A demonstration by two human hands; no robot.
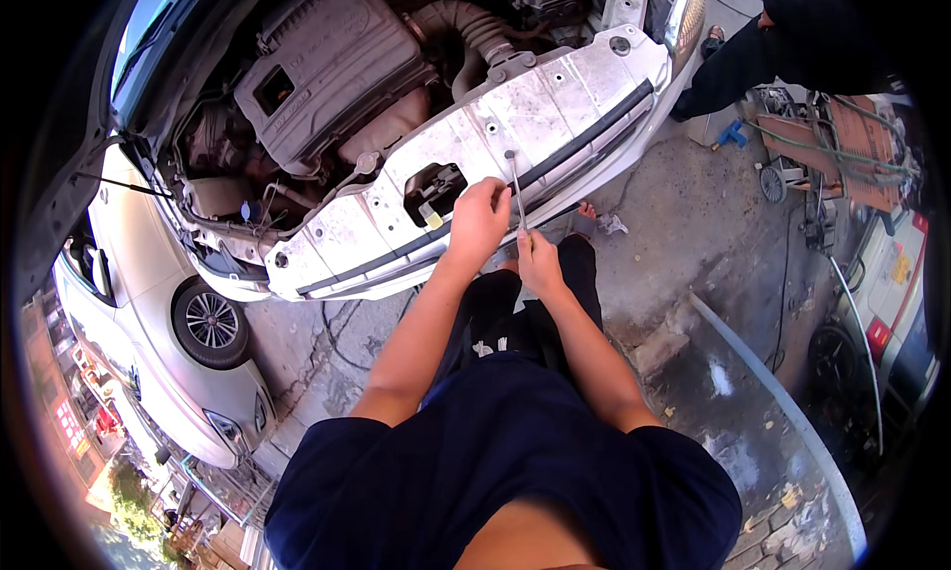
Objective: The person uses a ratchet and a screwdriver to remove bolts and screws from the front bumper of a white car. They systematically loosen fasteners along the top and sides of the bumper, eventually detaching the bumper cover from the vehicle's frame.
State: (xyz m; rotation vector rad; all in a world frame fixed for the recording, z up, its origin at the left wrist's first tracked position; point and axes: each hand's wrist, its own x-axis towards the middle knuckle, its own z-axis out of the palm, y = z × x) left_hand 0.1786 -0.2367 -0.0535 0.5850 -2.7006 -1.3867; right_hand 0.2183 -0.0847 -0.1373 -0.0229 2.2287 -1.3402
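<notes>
White car (347,85) with open engine bay, both hands at its pale front panel (451,139).
Left hand (480,218) curled over the panel's front edge, its grip unclear; right hand (538,263) grips a thin metal tool (516,186) reaching across that edge.

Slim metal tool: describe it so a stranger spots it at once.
Start at the car with its engine bay open at the top, then the long pale panel across its front. Near that panel's lower edge, the right hand grips the slim metal tool, the left hand close beside it. It is the thin, straight, greyish rod, unlike the broader black strip along the panel.
</notes>
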